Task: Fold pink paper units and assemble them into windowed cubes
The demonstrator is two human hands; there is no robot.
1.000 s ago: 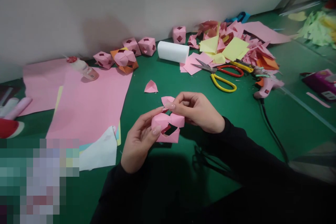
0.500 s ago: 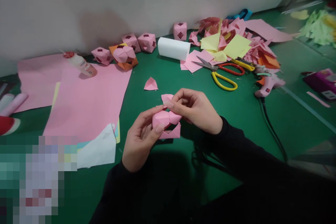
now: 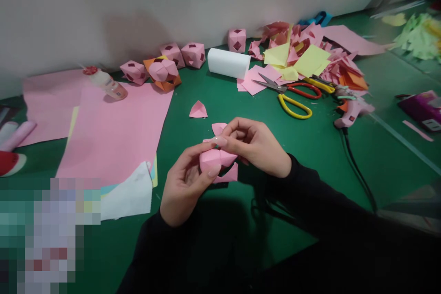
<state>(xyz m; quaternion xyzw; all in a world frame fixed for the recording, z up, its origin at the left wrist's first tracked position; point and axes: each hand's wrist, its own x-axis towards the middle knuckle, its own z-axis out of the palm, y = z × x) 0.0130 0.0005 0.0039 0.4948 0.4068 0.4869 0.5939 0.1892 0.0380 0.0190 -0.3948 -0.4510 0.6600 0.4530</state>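
Both hands pinch the pink paper cube (image 3: 216,161) above the green desk (image 3: 320,147): left hand (image 3: 184,188) grips it from 7 o'clock, right hand (image 3: 257,147) from 2 o'clock.

hands: 2 (image 3: 182,188) (image 3: 258,144) | finished pink paper cubes: 5 (image 3: 193,54) | scissors: 2 (image 3: 292,101) | glue gun: 1 (image 3: 351,111) | glue bottle: 1 (image 3: 106,83)

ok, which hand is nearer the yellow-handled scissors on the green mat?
Right. The right hand sits just below-left of the yellow-handled scissors; the left hand is farther left, gripping the folded pink paper piece.
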